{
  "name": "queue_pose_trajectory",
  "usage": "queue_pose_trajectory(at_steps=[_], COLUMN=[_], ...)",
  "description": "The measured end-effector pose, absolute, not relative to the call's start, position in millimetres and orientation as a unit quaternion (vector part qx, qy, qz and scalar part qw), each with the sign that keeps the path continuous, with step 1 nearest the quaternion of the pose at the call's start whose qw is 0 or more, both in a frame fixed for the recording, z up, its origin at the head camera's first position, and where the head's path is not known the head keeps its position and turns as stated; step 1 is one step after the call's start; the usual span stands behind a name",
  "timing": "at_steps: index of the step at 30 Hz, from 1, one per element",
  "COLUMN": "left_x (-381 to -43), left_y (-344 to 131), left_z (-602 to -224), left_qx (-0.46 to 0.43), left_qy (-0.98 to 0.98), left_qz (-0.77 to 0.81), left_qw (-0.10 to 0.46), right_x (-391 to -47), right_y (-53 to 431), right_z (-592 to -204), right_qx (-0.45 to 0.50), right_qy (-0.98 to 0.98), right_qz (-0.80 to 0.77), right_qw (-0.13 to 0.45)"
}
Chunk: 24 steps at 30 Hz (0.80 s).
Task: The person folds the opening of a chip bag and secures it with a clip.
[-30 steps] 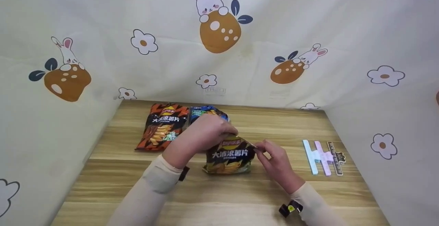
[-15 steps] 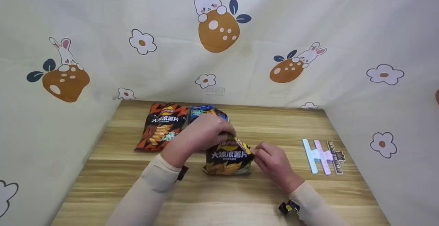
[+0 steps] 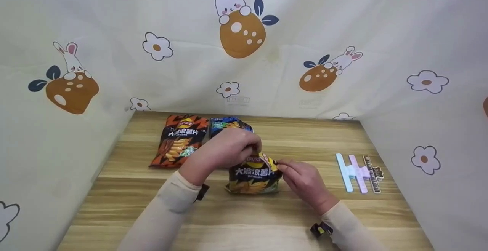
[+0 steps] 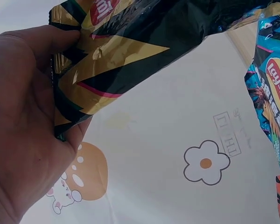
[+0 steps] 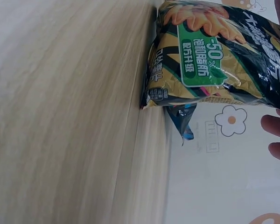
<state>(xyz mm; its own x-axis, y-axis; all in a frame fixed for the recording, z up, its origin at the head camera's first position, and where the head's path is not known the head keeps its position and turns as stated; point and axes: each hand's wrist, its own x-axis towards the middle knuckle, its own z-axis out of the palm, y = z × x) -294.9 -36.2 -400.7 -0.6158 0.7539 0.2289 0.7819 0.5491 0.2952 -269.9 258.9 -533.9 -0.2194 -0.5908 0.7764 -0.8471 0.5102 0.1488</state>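
Observation:
A black and gold Lay's chip bag [image 3: 254, 184] stands upright on the table, its lower edge on the wood. My left hand [image 3: 232, 148] reaches over from the left and pinches the bag's top edge. In the left wrist view the thumb of the left hand [image 4: 25, 93] lies on the front of the bag [image 4: 121, 56], fingers behind. At the top right corner my right hand [image 3: 303, 178] pinches the bag's edge, where a yellow and white strip of the bag shows folded over the front. The right wrist view has only the fingertips [image 5: 276, 126] at its right edge.
An orange and black chip bag [image 3: 179, 140] lies at the back left. Beside it a blue chip bag [image 3: 228, 122] is partly hidden by my left hand. Blue [image 3: 346, 173], purple [image 3: 359, 175] and clear-and-black [image 3: 372, 175] clips lie at the right. A printed cloth wall [image 3: 183, 79] stands behind the table.
The bag's top right edge, straight a second ago, now folds over toward the front. My right hand shifted slightly along that corner; my left hand has stayed at the top.

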Motion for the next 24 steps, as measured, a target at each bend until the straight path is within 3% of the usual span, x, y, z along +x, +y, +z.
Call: queue_pose_trajectory(at_steps=[19, 24], left_x=[-295, -295], left_y=[-36, -34], left_z=[-392, -390], left_qx=[-0.420, -0.415], left_qy=[-0.884, -0.888], left_qz=[-0.203, -0.194], left_qw=[-0.006, -0.016], right_x=[-270, -265], right_y=[257, 256], right_z=[-537, -536], right_qx=[0.461, 0.457], right_qy=[-0.767, -0.777], right_qz=[0.187, 0.262], right_qw=[0.405, 0.345])
